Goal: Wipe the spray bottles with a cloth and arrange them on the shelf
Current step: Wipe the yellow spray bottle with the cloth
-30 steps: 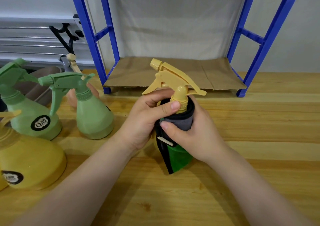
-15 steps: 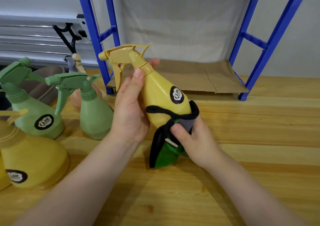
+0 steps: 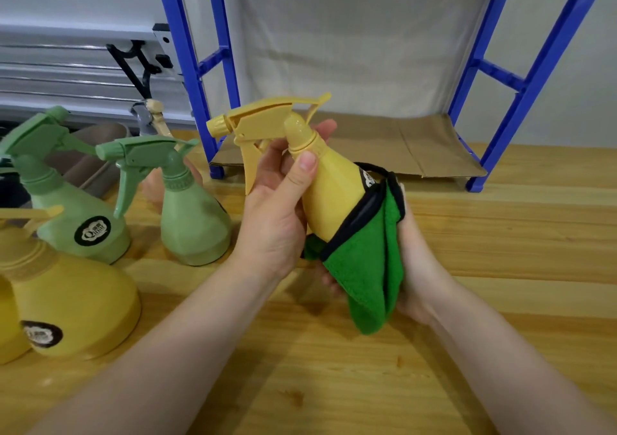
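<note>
Now my left hand (image 3: 277, 214) grips the yellow plastic spray bottle (image 3: 330, 197) tilted by its neck, so my right hand (image 3: 414, 261), fingers curled, cups the green microfibre cloth (image 3: 364, 267) round its base.

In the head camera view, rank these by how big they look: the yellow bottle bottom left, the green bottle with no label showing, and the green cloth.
1. Yellow bottle at bottom left, largest, though it is nearest the camera and partly cut off.
2. Green bottle with no label showing and green cloth look alike; I won't rank them.
</note>
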Demonstrator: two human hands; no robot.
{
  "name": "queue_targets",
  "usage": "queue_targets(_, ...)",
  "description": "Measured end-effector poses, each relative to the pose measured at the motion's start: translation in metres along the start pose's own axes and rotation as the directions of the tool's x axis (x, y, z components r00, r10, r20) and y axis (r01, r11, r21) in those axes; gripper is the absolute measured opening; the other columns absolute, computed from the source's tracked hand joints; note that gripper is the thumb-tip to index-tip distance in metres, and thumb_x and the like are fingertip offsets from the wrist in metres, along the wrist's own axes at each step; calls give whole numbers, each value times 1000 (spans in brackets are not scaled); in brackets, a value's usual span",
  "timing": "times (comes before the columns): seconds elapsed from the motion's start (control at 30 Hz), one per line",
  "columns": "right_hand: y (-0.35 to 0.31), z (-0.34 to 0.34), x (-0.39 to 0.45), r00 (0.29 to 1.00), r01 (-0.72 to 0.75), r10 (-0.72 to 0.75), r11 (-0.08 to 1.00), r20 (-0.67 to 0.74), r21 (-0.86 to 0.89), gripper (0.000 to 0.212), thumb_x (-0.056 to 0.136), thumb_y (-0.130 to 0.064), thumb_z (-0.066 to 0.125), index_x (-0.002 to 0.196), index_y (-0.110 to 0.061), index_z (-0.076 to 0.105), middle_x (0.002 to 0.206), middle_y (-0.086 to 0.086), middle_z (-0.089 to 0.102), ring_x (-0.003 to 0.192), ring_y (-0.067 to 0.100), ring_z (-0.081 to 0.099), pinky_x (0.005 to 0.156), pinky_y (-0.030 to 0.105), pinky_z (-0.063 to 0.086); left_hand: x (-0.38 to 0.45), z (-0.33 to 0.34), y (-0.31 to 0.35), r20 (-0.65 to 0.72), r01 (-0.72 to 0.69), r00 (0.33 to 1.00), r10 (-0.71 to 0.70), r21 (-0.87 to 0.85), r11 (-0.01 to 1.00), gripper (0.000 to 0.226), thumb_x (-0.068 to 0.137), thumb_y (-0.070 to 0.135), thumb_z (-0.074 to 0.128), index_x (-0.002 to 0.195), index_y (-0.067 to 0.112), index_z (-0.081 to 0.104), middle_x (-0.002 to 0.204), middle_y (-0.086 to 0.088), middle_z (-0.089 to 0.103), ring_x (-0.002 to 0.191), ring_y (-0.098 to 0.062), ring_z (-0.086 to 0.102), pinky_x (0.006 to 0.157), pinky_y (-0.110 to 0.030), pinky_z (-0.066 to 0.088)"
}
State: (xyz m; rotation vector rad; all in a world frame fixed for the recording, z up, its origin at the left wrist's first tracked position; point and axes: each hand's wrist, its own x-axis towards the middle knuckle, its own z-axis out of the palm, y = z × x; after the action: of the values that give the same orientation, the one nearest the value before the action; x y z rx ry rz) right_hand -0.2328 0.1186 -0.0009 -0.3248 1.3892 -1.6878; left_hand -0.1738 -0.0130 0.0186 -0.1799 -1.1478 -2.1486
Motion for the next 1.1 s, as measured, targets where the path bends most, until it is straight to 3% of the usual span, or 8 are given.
queue_targets(0.07, -3, -2, -3, 999, -29, 27, 998, -28, -49, 99, 69, -87, 30, 127, -12, 61, 101, 15, 74, 84, 26, 73, 68, 37, 57, 2, -3, 0, -1, -1, 1000, 1, -6, 1000, 21, 90, 11, 51, 108, 21, 54, 110, -1, 73, 110, -15, 63, 90, -30, 51)
queue_targets(0.2, -4, 3, -4, 970, -39, -39, 949, -241, -313, 92, 59, -91, 31, 105, -22, 69, 102, 7, 74, 99, 28, 69, 97, 47, 51, 5, -9, -1, 1, 10, 1000, -10, 27, 1000, 19, 90, 11, 51, 106, 20, 55, 108, -1, 73, 105, -11, 64, 90, -30, 51)
queue_targets(0.27, -5, 7, -4, 929, -65, -107, 895, -355, -441, 81, 71, -87, 25, 94, -20, 64, 95, 7, 69, 96, 26, 65, 99, 45, 48, 5, -11, -3, -10, 22, 1000, -21, 42, 999, 18, 89, 11, 53, 106, 19, 56, 108, -2, 73, 102, -11, 64, 90, -30, 52)
queue_targets(0.43, -9, 12, -3, 788, 21, -424, 744, -447, -668, 64, 96, -60, 25, 59, -14, 50, 53, 6, 47, 50, 18, 46, 51, 32, 37, 4, -12, -4, -29, 49, 998, -48, 28, 998, 23, 90, 14, 53, 113, 17, 53, 109, -1, 73, 106, -11, 64, 89, -29, 52)
queue_targets(0.53, -2, 7, 1, 720, 54, -546, 660, -429, -750, 63, 96, -54, 29, 54, -11, 45, 43, 0, 39, 37, 11, 39, 39, 25, 32, 4, -11, -5, -23, 64, 998, -64, 30, 997, 24, 89, 14, 53, 113, 17, 54, 110, -1, 73, 107, -11, 64, 92, -29, 52)
queue_targets(0.8, 12, 1, 1, 685, 419, -706, 584, -181, -696, 45, 88, -60, 30, 68, -28, 54, 54, -11, 58, 54, -3, 55, 50, 11, 38, 0, -13, -6, 26, 183, 982, -185, 49, 982, 28, 93, 21, 54, 119, 14, 53, 114, -6, 71, 107, -15, 65, 84, -29, 53)
queue_targets(0.97, 11, -3, 4, 652, 533, -754, 386, 75, -753, 29, 94, -55, 38, 104, -35, 57, 95, -17, 64, 94, 0, 60, 77, 13, 44, 0, -15, -5, 60, 266, 960, -273, 104, 958, 35, 90, 27, 56, 121, 11, 58, 121, -8, 68, 105, -20, 64, 87, -33, 54)
queue_targets(1.1, 10, 2, -1, 630, 575, -757, 304, 174, -759, 53, 95, -51, 41, 141, -23, 45, 133, -11, 55, 127, 4, 49, 105, 23, 39, 3, -19, -1, 45, 277, 958, -284, 121, 953, 33, 90, 27, 56, 118, 10, 63, 120, -10, 68, 109, -25, 65, 89, -36, 54)
